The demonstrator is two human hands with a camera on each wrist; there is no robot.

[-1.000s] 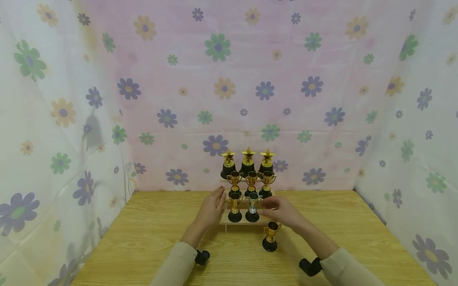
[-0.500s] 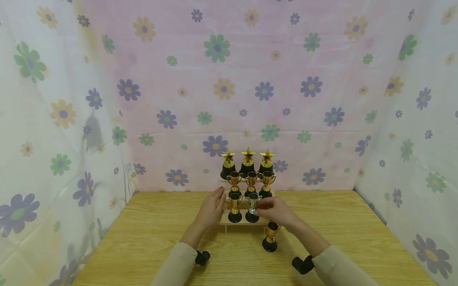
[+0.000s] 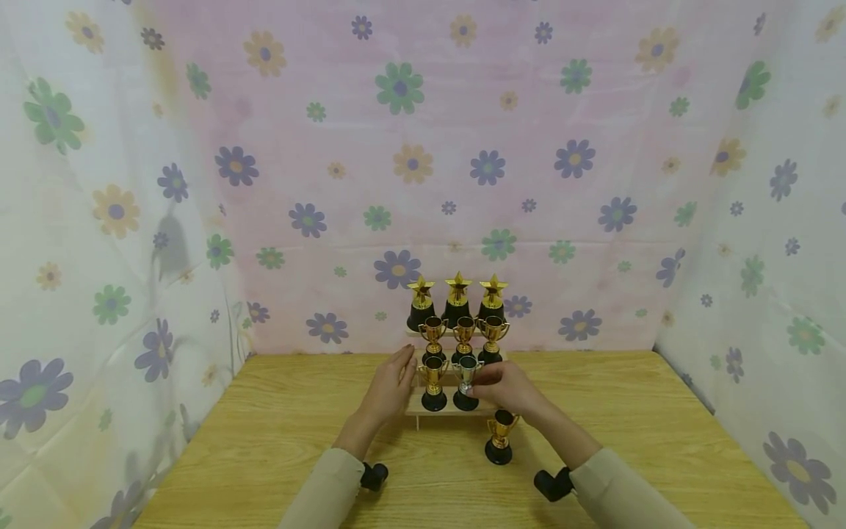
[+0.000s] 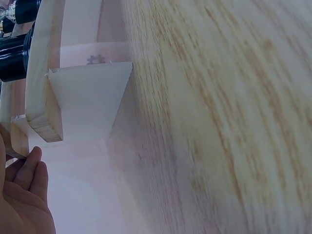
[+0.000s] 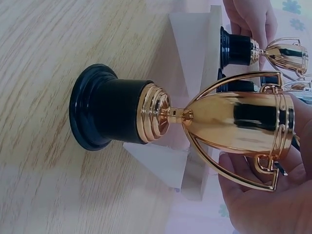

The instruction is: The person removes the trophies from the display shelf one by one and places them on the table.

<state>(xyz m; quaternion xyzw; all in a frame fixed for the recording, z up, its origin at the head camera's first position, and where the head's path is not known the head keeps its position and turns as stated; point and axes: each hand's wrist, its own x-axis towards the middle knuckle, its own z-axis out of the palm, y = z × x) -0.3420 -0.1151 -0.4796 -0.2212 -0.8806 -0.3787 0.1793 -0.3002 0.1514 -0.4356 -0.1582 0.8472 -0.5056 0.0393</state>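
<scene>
A wood-grain table (image 3: pixel 297 448) spreads out in front of and to both sides of the tiered wooden stand (image 3: pixel 451 411), and behind the stand hangs a pink cloth (image 3: pixel 357 139) printed with purple, green and peach flowers; paler flowered walls (image 3: pixel 789 257) rise well off to the stand's left and right. Three star trophies (image 3: pixel 457 308) line the stand's top tier, three gold cups (image 3: pixel 465 334) its middle one, and its lowest tier carries a left-end gold cup (image 3: pixel 433 380) with a silver cup (image 3: pixel 465 382) beside it, both upright. A loose gold cup (image 3: pixel 499 438) stands on the table just in front of the stand, toward its right. The left hand (image 3: pixel 388 388) lies along the stand's left side, fingers stretched forward and close together, fingertips by the end of a tier, its forearm slanting in from the front left. The right hand (image 3: pixel 512 391) reaches in from the stand's front right, wrist beyond the loose gold cup, thumb and fingers pinching the silver cup near its stem
</scene>
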